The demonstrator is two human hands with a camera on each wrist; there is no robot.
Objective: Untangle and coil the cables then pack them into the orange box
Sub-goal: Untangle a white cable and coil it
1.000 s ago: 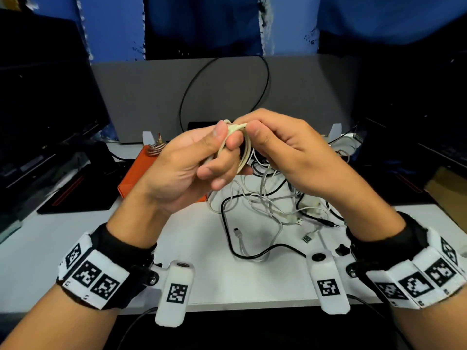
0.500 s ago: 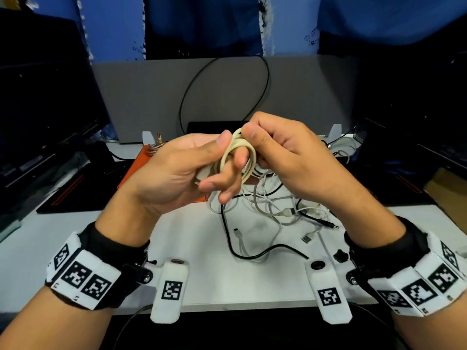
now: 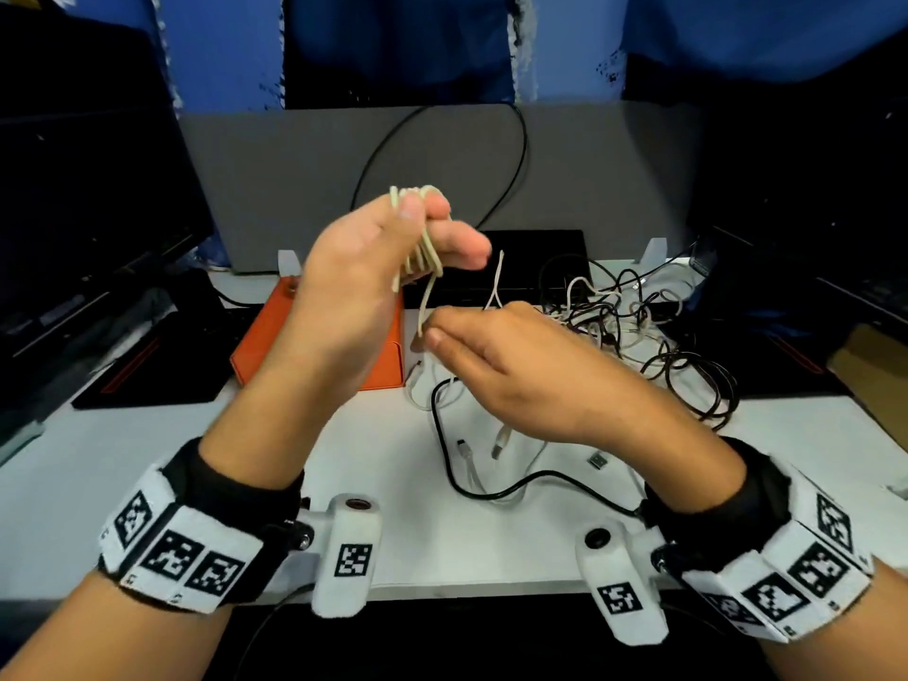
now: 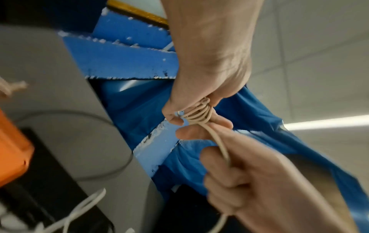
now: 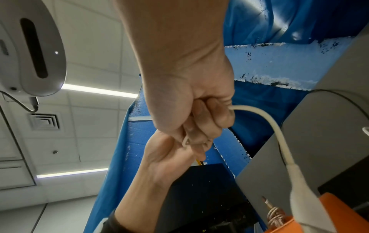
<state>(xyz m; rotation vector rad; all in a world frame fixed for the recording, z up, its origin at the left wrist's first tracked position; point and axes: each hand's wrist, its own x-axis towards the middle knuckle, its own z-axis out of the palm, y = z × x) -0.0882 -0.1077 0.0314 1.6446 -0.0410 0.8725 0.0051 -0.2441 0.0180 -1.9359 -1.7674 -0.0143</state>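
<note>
A thin, limp beige rubber-sheathed cable (image 3: 421, 260) is held coiled round the left hand's (image 3: 344, 307) curled fingers at frame centre; its light, springy tail is pinched by the right hand (image 3: 511, 371), best close to the coil.

Black wristbands (image 3: 236, 489), white cuffs with black square markers (image 3: 182, 557), white wrist-camera pods (image 3: 350, 557).

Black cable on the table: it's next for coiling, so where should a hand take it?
Judging from the head view, pinch the black cable at its bare loop on the near table, coming from above; farther right it joins the tangled pile.
</note>
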